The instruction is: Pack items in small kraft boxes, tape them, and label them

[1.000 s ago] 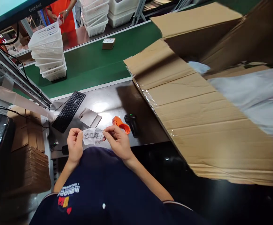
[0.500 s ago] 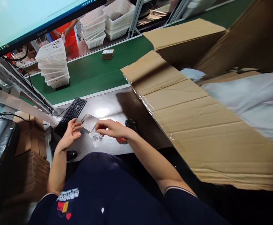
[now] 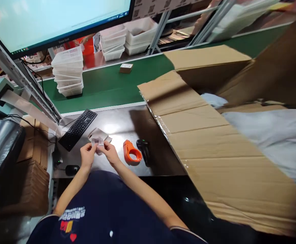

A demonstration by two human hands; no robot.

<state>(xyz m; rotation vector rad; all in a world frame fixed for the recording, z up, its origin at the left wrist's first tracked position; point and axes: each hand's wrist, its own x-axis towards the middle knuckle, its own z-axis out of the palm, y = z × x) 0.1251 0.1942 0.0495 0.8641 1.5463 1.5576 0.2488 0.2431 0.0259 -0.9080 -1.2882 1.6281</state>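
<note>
My left hand point(image 3: 87, 156) and my right hand point(image 3: 110, 154) are close together over the metal table, thumbs and fingers pinched. Between their fingertips is a small whitish barcode label point(image 3: 97, 141), held from both sides; its print is blurred. Behind it, partly covered, lie a white card or paper point(image 3: 102, 134) and other pale pieces. An orange tape dispenser point(image 3: 130, 152) rests to the right of my right hand, beside a black handheld scanner point(image 3: 143, 151). Left of my hands are a black keyboard point(image 3: 78, 129) and a black mouse point(image 3: 72, 169).
A large open cardboard box point(image 3: 203, 135) with pale wrapped contents fills the right side. Beyond the table runs a green conveyor belt point(image 3: 104, 90) bearing stacked white baskets point(image 3: 68, 73) and a small box point(image 3: 126, 68). A monitor point(image 3: 61, 20) hangs upper left. Another person's orange clothing shows behind.
My left hand has closed and moved right and down onto the label; my right hand has drawn back slightly with it. The tape dispenser is now uncovered. The camera view has shifted.
</note>
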